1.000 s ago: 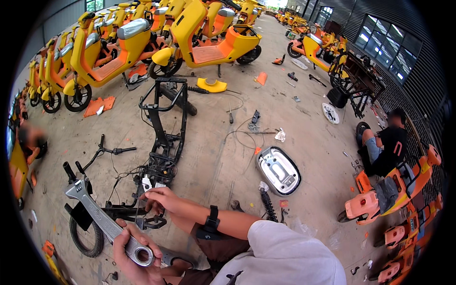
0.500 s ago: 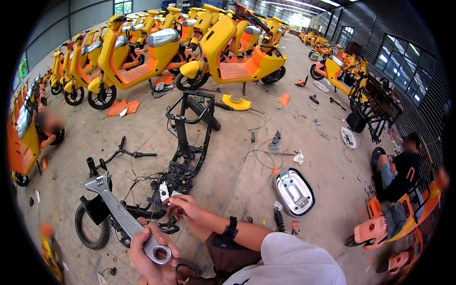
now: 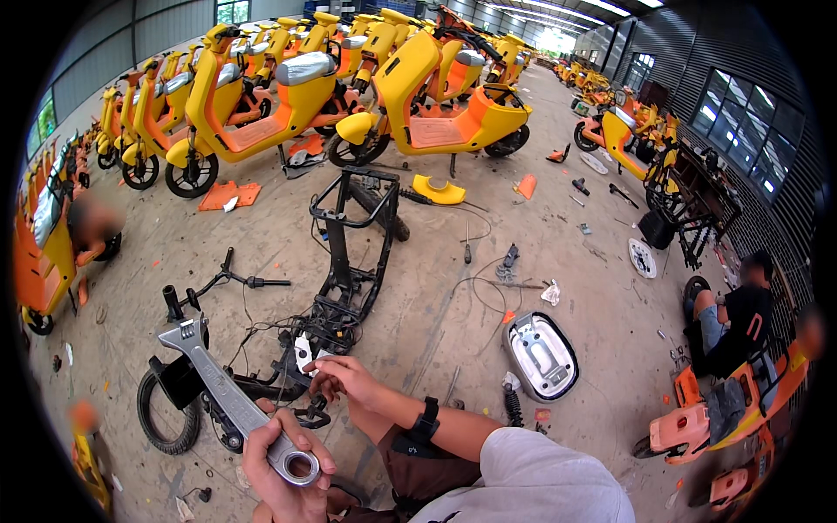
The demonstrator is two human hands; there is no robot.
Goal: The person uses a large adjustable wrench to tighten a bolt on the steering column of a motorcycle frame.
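A large silver adjustable wrench [image 3: 228, 388] is gripped in my left hand [image 3: 283, 466], its jaws up and to the left and the ringed handle end by my fingers. Beyond its jaws, in the picture, is the front of a stripped black scooter frame [image 3: 336, 261]. Over the frame's low front part hangs my right hand [image 3: 349, 381], fingers half bent and apart, with nothing visible in them. Close by its fingertips is a white piece [image 3: 302, 353] on the frame; I cannot tell whether they touch. A dark band circles my right wrist.
Handlebars [image 3: 228, 275] lie left of the frame, above a loose-looking wheel [image 3: 166, 418]. To the right are an upturned seat [image 3: 542, 356] and a shock absorber [image 3: 513, 403]. Yellow scooters [image 3: 445, 126] line the back. A person [image 3: 741, 305] sits at the right.
The view has shifted slightly, so the floor objects sit a little to the right. My left hand still holds the wrench, and my right hand stays over the frame.
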